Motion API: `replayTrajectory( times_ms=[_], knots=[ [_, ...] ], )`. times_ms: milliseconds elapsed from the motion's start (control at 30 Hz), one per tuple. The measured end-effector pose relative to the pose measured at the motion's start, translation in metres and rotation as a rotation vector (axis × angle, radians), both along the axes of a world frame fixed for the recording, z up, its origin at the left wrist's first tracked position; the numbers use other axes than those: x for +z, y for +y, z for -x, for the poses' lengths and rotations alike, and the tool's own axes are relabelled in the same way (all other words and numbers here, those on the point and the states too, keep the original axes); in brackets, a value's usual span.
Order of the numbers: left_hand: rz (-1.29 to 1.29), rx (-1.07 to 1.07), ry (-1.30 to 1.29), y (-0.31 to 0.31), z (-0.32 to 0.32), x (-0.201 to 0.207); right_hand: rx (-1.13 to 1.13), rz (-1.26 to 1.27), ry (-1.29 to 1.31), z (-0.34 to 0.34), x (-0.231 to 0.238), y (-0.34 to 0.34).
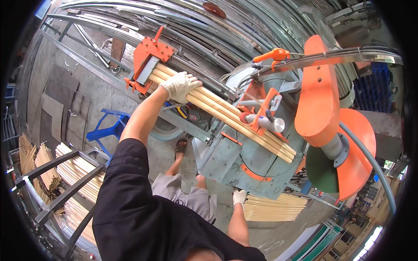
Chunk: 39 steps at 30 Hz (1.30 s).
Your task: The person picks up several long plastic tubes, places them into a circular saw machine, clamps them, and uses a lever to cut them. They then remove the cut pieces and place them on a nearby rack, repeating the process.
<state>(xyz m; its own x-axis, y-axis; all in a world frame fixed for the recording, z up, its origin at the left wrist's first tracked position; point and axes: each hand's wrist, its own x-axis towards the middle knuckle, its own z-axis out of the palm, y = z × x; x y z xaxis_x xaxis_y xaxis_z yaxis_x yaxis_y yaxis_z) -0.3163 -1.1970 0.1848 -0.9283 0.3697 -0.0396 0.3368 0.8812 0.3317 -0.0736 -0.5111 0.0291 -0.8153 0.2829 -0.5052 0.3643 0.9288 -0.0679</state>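
I had my left hand curled over pale rods spanning upper left to centre right, seemingly aligned, no fresh cut visible; what my right hand held, I couldn't tell.

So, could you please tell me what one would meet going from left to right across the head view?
Leftmost rod bundle, blue stool, left gloved hand, right gloved hand, silver cylinder, orange machine housing, blue mesh.

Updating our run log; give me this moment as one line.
left hand: on pale rods | right hand: near table | rods: partly over table
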Motion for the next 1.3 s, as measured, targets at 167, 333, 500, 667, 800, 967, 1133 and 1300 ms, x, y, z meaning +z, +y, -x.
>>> replayTrajectory(
  times_ms=[167, 333, 500, 667, 800, 967, 1133, 1300],
  knots=[
    [0.018, 0.016, -0.045, -0.003, 0.004, -0.010, 0.314, -0.123, -0.192, 0.021, 0.039, -0.025],
    [0.032, 0.005, -0.062, 0.000, 0.010, -0.007, 0.495, -0.023, -0.224, 0.031, 0.039, -0.012],
    [0.035, 0.020, -0.063, 0.005, 0.014, -0.007, 0.559, 0.019, -0.240, 0.034, 0.030, -0.001],
    [-0.013, 0.038, 0.015, 0.003, 0.009, -0.018, 0.739, 0.010, -0.023, 0.040, 0.011, 0.022],
    [-0.019, 0.025, 0.009, 0.013, 0.019, -0.020, 0.725, -0.160, -0.422, 0.043, 0.025, 0.007],
    [0.023, 0.115, -0.017, 0.024, 0.008, -0.006, 0.288, -0.125, -0.491, 0.063, 0.167, -0.020],
    [0.199, 0.206, -0.133, 0.039, 0.001, -0.010, -0.210, 0.583, 0.587, 0.107, 0.433, 0.081],
    [0.330, 0.455, 0.007, 0.041, -0.063, 0.006, -0.017, 1.300, 1.472, 0.182, 0.767, -0.047]
  ],
)
